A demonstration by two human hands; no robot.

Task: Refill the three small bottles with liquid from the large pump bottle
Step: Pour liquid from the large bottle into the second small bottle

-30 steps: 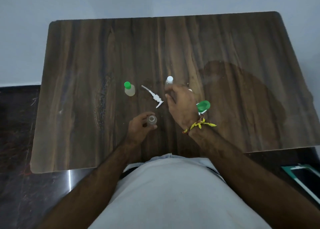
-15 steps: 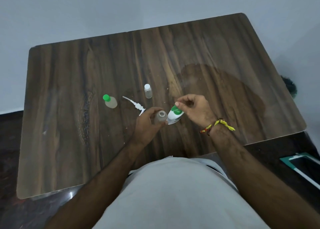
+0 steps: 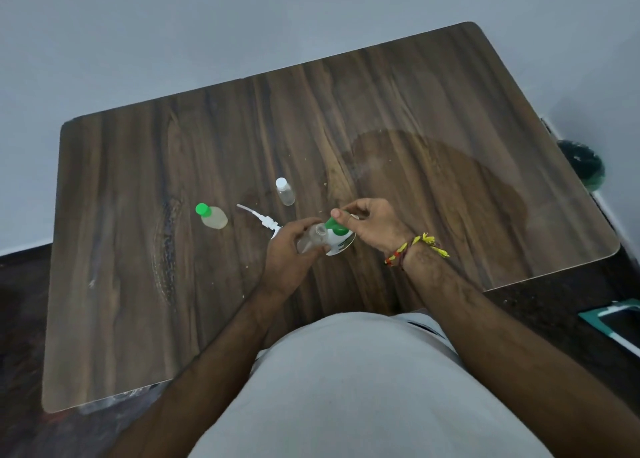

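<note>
My left hand (image 3: 291,249) grips a small clear uncapped bottle (image 3: 313,237), tilted with its mouth toward the right. My right hand (image 3: 372,223) holds the large white-and-green bottle (image 3: 337,237) tipped over, its green neck touching the small bottle's mouth. The white pump head with its tube (image 3: 259,218) lies on the table just left of my hands. A small bottle with a green cap (image 3: 211,215) stands further left. Another small clear bottle with a white cap (image 3: 285,191) stands behind the hands.
The brown wooden table (image 3: 138,284) has a large wet-looking patch (image 3: 450,187) at its right side. A dark green object (image 3: 585,166) sits on the floor past the right edge, and a teal-framed item (image 3: 620,322) lies at the lower right.
My right hand left the white-capped bottle, took the large bottle and tipped it onto the small open bottle, which my left hand raised and tilted. The camera view shifted left.
</note>
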